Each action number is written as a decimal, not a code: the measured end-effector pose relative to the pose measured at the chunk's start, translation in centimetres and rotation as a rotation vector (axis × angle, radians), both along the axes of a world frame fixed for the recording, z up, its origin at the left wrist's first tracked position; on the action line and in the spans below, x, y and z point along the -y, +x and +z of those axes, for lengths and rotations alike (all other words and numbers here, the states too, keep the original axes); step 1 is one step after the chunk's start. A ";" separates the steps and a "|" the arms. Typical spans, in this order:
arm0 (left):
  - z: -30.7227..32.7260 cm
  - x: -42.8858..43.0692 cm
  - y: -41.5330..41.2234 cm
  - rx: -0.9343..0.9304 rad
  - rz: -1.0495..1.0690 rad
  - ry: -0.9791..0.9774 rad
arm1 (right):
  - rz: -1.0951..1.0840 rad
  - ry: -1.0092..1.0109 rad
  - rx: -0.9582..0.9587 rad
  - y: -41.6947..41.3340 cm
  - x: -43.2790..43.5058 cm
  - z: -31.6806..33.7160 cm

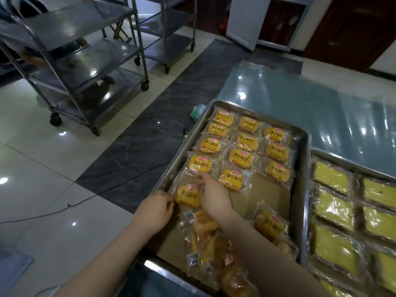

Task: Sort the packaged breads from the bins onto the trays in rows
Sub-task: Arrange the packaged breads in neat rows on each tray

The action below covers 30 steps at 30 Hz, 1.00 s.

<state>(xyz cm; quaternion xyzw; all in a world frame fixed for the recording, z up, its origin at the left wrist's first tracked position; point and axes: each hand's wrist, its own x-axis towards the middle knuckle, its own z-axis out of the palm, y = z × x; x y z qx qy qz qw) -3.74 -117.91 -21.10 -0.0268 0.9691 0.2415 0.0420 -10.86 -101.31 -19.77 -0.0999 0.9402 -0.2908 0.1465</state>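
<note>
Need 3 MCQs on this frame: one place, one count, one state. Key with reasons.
1. The steel tray of flat yellow-green square packs lies on which side of the steel tray of yellow bun packs? A left B right C behind
2. Bun packs in that tray's rightmost column? A 3 B 5 C 7
3. The left hand: A hangs idle B grips the tray rim C pinches the nearest left-column bun pack
Key: B, it adjoins on the right; A, three lie in line; C, fingertips close on its wrapper edge.

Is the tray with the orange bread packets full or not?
Not full. Much bare brown liner shows inside the tray.
</note>
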 end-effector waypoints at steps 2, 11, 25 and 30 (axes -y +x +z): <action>0.2 -0.4 0.1 -0.063 -0.018 0.021 | 0.001 0.042 -0.108 0.0 -0.3 -0.1; 1.5 -2.8 -4.5 0.088 -0.454 0.272 | 0.028 0.065 0.091 2.0 -3.7 1.5; -1.8 -3.9 -4.9 0.278 -0.508 -0.154 | -0.093 0.099 0.247 6.9 -6.4 1.2; -1.8 -3.0 -4.9 0.176 -0.495 -0.092 | -0.126 0.061 0.198 6.9 -6.5 1.0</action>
